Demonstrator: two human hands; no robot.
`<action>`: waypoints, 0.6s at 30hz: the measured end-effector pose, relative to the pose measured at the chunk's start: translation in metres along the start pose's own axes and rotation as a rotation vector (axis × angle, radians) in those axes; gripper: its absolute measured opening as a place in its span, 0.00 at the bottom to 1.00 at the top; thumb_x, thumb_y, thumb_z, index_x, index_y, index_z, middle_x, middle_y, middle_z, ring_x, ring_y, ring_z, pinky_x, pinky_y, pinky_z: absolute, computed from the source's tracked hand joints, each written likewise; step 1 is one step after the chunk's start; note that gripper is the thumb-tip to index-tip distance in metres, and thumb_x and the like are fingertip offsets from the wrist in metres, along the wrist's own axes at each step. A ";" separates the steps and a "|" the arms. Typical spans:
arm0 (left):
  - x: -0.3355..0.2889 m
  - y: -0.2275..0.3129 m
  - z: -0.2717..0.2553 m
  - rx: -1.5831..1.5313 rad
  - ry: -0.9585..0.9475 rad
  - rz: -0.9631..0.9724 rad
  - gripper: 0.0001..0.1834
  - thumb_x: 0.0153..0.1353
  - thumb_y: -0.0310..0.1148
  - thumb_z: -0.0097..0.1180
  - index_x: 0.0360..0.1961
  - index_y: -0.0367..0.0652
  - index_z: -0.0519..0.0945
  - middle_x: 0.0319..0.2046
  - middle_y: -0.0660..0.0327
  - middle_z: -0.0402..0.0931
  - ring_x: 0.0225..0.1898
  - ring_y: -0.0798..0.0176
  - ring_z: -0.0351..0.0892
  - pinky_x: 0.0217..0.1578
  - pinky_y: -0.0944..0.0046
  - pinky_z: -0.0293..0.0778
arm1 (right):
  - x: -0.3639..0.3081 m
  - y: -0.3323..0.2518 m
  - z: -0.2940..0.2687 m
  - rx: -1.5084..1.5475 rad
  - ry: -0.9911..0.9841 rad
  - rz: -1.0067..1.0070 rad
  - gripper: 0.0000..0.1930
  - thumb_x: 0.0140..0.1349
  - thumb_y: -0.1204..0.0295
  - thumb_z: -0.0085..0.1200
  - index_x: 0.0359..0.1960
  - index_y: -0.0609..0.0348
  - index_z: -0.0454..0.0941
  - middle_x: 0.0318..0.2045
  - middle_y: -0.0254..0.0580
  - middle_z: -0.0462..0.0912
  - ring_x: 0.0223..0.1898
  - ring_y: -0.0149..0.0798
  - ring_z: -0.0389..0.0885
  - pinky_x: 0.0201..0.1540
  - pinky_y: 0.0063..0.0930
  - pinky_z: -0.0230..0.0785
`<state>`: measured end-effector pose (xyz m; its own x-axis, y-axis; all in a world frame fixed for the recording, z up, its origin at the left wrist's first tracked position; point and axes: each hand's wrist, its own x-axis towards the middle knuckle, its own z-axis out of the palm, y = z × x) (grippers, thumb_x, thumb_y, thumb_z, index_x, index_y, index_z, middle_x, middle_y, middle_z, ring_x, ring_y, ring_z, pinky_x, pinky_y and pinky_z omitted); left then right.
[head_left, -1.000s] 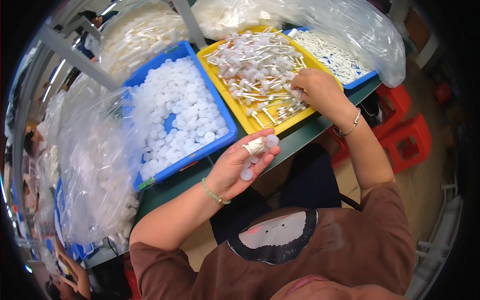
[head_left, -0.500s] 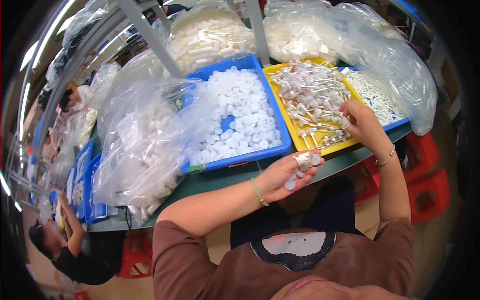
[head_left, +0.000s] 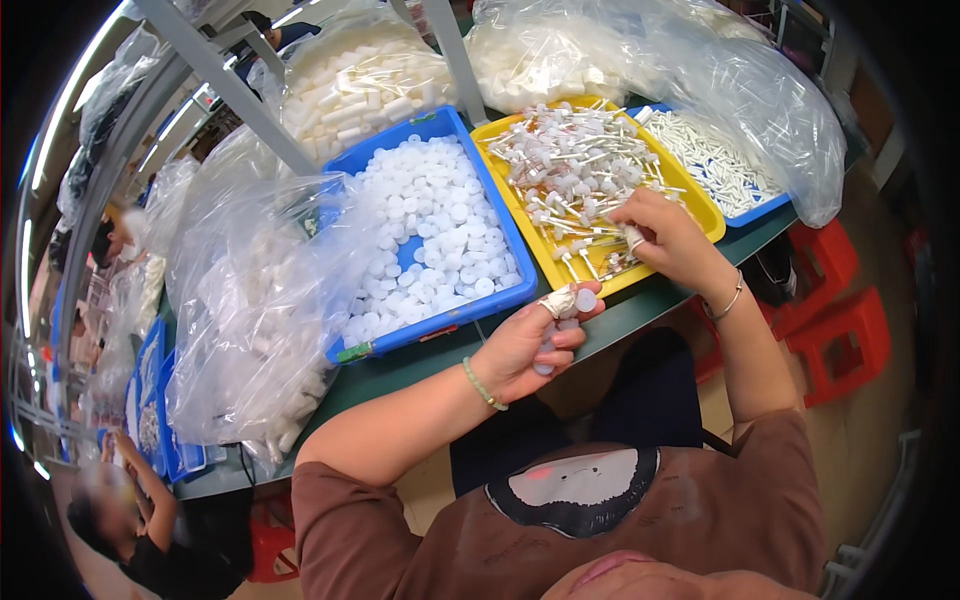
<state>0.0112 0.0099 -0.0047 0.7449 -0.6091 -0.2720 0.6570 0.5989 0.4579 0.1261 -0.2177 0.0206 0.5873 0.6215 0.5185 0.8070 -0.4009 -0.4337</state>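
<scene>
My left hand (head_left: 520, 350) is cupped palm up in front of the blue tray, its fingers curled round several translucent white plastic caps (head_left: 585, 300). White tape wraps its thumb. Over the near right part of the yellow tray (head_left: 712, 222), my right hand (head_left: 672, 238) has its fingers bent and pinched together; whatever is between them is hidden. Tape covers one of its fingers as well. Beneath and beside it lie many thin white sticks with pale caps on their ends (head_left: 570, 170). More loose caps (head_left: 450, 240) fill the blue tray (head_left: 505, 200) to the left.
A second blue tray (head_left: 765, 208) holds short white rods at the right. Clear plastic bags of white cylinders (head_left: 370, 90) stand behind and left of the trays. A grey metal post (head_left: 452, 60) rises at the back. Red stools (head_left: 845, 345) stand right; another person (head_left: 150, 500) sits far left.
The whole view has shifted, with the trays now farther left in it. My right hand has come slightly nearer over the yellow tray. My left fingers have curled more round the caps.
</scene>
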 end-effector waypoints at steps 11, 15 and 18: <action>-0.001 0.001 0.001 0.000 0.012 0.022 0.20 0.71 0.39 0.44 0.60 0.45 0.66 0.42 0.67 0.69 0.24 0.80 0.57 0.15 0.83 0.55 | -0.004 -0.021 -0.005 0.192 0.054 0.173 0.13 0.49 0.81 0.48 0.38 0.60 0.75 0.33 0.42 0.77 0.34 0.38 0.77 0.40 0.29 0.69; -0.001 -0.002 0.007 0.036 0.051 0.051 0.19 0.70 0.38 0.44 0.58 0.44 0.67 0.41 0.68 0.69 0.23 0.81 0.57 0.15 0.83 0.54 | -0.026 -0.052 0.013 0.516 0.185 0.227 0.09 0.53 0.80 0.52 0.37 0.64 0.76 0.36 0.40 0.80 0.39 0.32 0.78 0.43 0.24 0.70; -0.001 -0.003 0.008 0.083 0.063 0.096 0.14 0.70 0.39 0.45 0.50 0.42 0.70 0.40 0.67 0.70 0.23 0.81 0.57 0.16 0.83 0.54 | -0.043 -0.071 0.028 0.578 0.253 0.172 0.10 0.59 0.81 0.52 0.42 0.63 0.76 0.37 0.41 0.80 0.40 0.33 0.80 0.43 0.24 0.71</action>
<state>0.0070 0.0045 0.0012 0.8116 -0.5153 -0.2752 0.5722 0.6062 0.5523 0.0421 -0.1969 0.0082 0.7586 0.3748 0.5329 0.5780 -0.0098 -0.8160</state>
